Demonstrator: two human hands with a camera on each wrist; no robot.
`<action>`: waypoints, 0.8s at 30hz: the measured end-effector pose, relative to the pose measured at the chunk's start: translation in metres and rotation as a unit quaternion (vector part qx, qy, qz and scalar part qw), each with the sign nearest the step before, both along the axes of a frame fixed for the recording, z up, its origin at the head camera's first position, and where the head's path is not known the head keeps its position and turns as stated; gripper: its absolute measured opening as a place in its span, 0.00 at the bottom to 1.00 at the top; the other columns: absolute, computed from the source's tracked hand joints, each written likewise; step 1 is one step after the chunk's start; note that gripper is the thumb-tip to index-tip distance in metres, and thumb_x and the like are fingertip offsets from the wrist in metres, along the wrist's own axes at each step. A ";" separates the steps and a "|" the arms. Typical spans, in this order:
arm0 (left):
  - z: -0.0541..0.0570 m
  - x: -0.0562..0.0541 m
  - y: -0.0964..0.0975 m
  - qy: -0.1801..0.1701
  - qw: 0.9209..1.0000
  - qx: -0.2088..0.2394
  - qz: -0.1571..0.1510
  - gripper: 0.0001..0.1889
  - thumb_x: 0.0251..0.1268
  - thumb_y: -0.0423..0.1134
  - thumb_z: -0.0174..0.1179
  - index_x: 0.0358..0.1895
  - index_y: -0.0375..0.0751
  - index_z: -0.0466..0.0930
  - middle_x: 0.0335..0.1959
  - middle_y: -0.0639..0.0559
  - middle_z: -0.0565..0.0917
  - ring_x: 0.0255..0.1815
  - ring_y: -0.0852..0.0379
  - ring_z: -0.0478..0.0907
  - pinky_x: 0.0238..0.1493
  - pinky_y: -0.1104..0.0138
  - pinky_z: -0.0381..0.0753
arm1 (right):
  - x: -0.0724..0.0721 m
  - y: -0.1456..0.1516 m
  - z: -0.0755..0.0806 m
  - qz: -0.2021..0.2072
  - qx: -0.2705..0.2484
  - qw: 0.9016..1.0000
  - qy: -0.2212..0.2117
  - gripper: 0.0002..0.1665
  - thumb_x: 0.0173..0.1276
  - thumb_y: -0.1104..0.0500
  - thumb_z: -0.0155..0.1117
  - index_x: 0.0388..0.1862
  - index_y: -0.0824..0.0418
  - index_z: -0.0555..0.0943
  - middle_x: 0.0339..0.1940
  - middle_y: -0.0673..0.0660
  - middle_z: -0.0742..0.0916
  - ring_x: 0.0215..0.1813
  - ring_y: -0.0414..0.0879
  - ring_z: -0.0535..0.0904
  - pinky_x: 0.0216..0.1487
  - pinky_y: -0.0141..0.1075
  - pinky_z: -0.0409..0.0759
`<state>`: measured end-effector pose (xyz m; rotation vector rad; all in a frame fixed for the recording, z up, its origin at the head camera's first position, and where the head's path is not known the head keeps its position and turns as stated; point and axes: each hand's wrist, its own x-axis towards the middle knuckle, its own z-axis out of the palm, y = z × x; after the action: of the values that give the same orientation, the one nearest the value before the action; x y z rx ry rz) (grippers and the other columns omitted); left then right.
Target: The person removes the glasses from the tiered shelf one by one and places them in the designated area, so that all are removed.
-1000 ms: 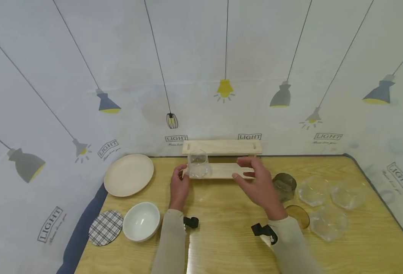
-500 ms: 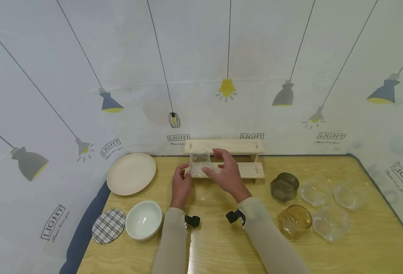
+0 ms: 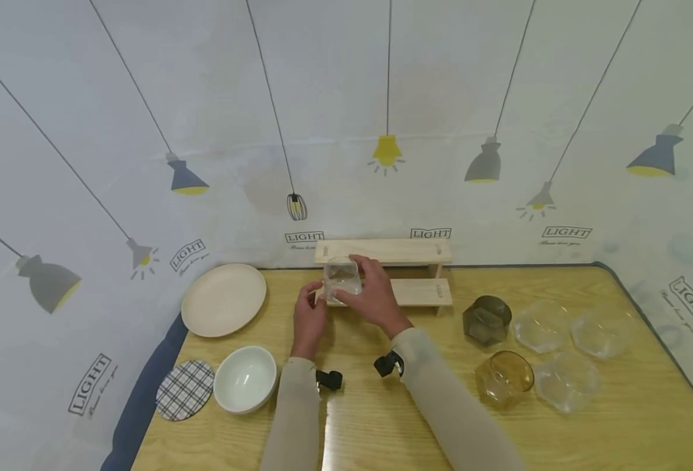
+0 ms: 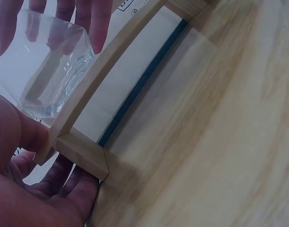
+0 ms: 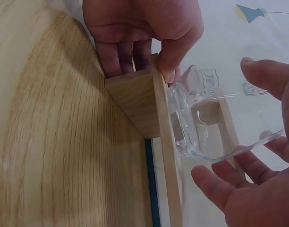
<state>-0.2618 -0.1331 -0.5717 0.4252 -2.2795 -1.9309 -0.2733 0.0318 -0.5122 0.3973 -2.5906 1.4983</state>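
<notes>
A clear drinking glass (image 3: pixel 340 280) stands at the left end of the lower tier of a two-tier wooden rack (image 3: pixel 405 291). My left hand (image 3: pixel 310 320) grips that end of the rack. In the left wrist view its thumb presses on the board (image 4: pixel 88 90) and its fingers curl behind the rack's leg (image 4: pixel 83 153). My right hand (image 3: pixel 374 296) surrounds the glass from the right. Its fingers (image 5: pixel 215 187) are spread, and in the right wrist view a gap shows between thumb and glass.
On the right stand a dark grey glass (image 3: pixel 486 320), an amber glass (image 3: pixel 504 378) and several clear glasses (image 3: pixel 567 383). A beige plate (image 3: pixel 223 301), a white bowl (image 3: pixel 244 379) and a checked coaster (image 3: pixel 184 390) lie left. A printed backdrop (image 3: pixel 346 163) rises behind the rack.
My right hand has moved left from the rack's right part to around the clear glass. The left hand has kept its hold on the rack, and the glass stays at the left end.
</notes>
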 end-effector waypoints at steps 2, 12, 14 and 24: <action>-0.001 0.000 0.000 0.002 1.000 -0.003 -0.002 0.17 0.78 0.35 0.54 0.65 0.45 0.78 0.70 0.39 0.79 0.73 0.43 0.74 0.69 0.49 0.76 | 0.001 0.003 0.001 0.003 -0.002 1.000 0.002 0.49 0.61 0.49 0.83 0.77 0.58 0.72 0.63 0.61 0.80 0.63 0.56 0.78 0.64 0.54 0.81; 0.001 0.001 0.000 0.013 1.000 -0.005 -0.011 0.17 0.80 0.36 0.54 0.66 0.45 0.77 0.63 0.37 0.83 0.58 0.47 0.81 0.51 0.62 0.78 | 0.014 0.018 0.006 0.021 -0.030 0.999 -0.006 0.47 0.59 0.48 0.84 0.75 0.56 0.73 0.67 0.62 0.79 0.68 0.57 0.77 0.65 0.54 0.83; 0.001 0.001 0.000 0.013 1.000 -0.007 -0.007 0.17 0.79 0.36 0.54 0.66 0.45 0.77 0.63 0.38 0.83 0.59 0.47 0.80 0.52 0.61 0.78 | 0.018 0.020 0.008 0.030 -0.048 0.998 -0.007 0.46 0.59 0.49 0.85 0.73 0.56 0.74 0.67 0.60 0.79 0.69 0.56 0.78 0.65 0.53 0.84; -0.005 -0.002 -0.001 0.014 1.000 -0.007 -0.007 0.16 0.78 0.33 0.54 0.64 0.43 0.78 0.61 0.37 0.83 0.56 0.48 0.80 0.50 0.62 0.78 | 0.055 0.042 0.029 0.041 -0.097 0.994 0.005 0.45 0.59 0.52 0.85 0.73 0.45 0.74 0.65 0.54 0.83 0.69 0.53 0.78 0.66 0.59 0.82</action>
<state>-0.2641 -0.1337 -0.5770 0.3783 -2.2827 -1.9143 -0.2186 0.0733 -0.4831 0.4932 -2.4193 1.7493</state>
